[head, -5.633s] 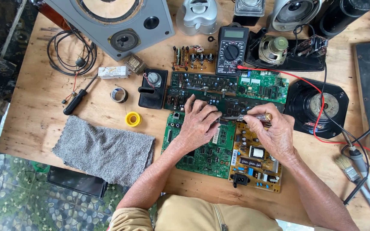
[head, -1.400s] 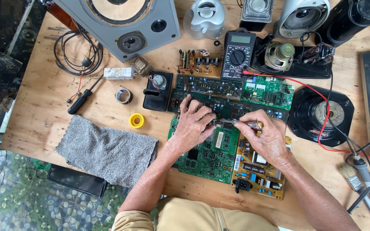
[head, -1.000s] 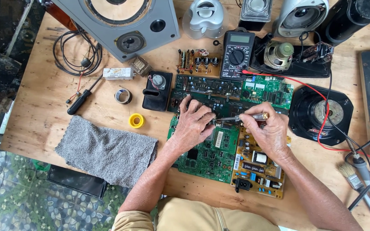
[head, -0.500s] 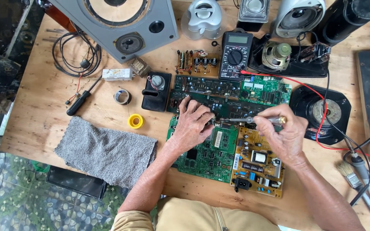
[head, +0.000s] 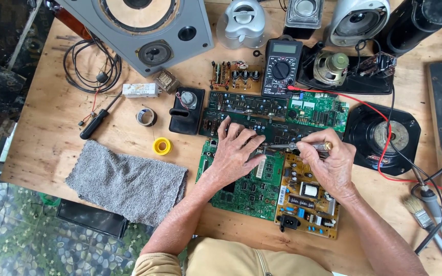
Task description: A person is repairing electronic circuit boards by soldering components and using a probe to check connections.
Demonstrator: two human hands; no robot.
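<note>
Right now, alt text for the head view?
The left hand presses on a green circuit board while the right hand holds a slim metal tool across it. Speakers, a multimeter and a grey cloth lie around on the wooden table.

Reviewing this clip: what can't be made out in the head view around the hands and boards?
- Tool tip: the slim metal tool in the right hand ends by the left hand; its contact point is too small to see.
- Green board: the left hand covers its upper part.
- Tan board: the right hand hides its top edge.
- Speaker cabinet: cut off by the top edge.
</note>
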